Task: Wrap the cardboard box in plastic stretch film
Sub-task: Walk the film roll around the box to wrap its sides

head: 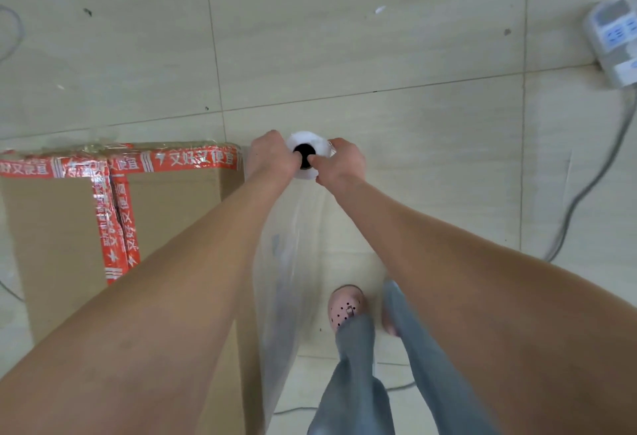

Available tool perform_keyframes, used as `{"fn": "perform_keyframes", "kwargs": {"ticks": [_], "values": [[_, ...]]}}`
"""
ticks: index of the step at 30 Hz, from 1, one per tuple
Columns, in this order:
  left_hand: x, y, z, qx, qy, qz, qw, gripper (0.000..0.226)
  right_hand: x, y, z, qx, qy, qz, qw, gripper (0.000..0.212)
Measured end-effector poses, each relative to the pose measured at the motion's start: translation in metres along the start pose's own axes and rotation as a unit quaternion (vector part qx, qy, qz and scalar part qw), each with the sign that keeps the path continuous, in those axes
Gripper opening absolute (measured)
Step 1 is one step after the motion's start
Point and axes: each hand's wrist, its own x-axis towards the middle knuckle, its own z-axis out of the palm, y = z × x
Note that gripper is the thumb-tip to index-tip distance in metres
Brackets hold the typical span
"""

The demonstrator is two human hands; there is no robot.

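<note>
Fingers (315, 159) of left hand (272, 155) and right hand (343, 164) are clamped on the film roll (305, 139) top, just beside the cardboard box (58, 228) on the floor (379, 55). Film (286, 279) is stretched along the box's right side; the top is seen bare, so wrapping is judged partway.

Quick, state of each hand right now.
Left hand: closed, fingers gripping the stretch film roll at its top end.
Right hand: closed, gripping the same roll from the other side.
</note>
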Motion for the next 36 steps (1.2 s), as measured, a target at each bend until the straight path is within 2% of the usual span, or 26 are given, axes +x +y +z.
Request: {"fn": "perform_keyframes", "kwargs": {"ticks": [2,6,8,10,14,16,18,20,22,27,31,36], "values": [[-0.001,-0.002,-0.003,0.048,-0.009,0.046,0.998,0.037,0.000,-0.001,0.004,-0.008,0.001,0.007,1.000,0.046],[0.001,-0.002,-0.014,0.108,-0.031,0.196,0.974,0.059,0.000,-0.005,0.009,-0.014,0.012,0.011,1.000,0.048],[0.007,0.003,-0.018,0.170,-0.036,0.244,0.954,0.061,0.001,-0.007,0.012,-0.017,0.008,0.011,1.000,0.049],[0.014,0.010,-0.022,0.216,-0.059,0.258,0.940,0.056,0.003,-0.009,0.013,-0.023,0.004,0.019,1.000,0.050],[0.031,0.024,-0.029,0.273,-0.099,0.253,0.923,0.031,0.005,-0.015,0.010,-0.010,0.006,0.053,0.999,0.050],[0.039,0.028,-0.031,0.291,-0.110,0.255,0.915,0.020,0.006,-0.019,0.013,-0.008,-0.001,0.075,0.997,0.062],[0.045,0.030,-0.033,0.295,-0.111,0.255,0.914,0.021,0.008,-0.025,0.019,0.002,-0.007,0.100,0.995,0.065],[0.053,0.028,-0.038,0.271,-0.099,0.246,0.925,0.024,0.013,-0.035,0.023,0.024,0.006,0.113,0.993,0.057],[0.061,0.026,-0.046,0.232,-0.089,0.217,0.944,0.022,0.018,-0.048,0.025,0.019,0.016,0.100,0.995,0.049],[0.082,0.016,-0.066,0.160,-0.080,0.158,0.971,0.010,0.031,-0.075,0.035,0.013,0.036,0.057,0.998,0.055],[0.095,0.001,-0.076,0.105,-0.076,0.115,0.985,0.021,0.037,-0.091,0.045,0.002,0.026,0.038,0.999,0.055],[0.104,-0.012,-0.085,0.098,-0.082,0.101,0.987,0.027,0.038,-0.099,0.063,-0.003,0.013,0.029,0.999,0.056]]}}
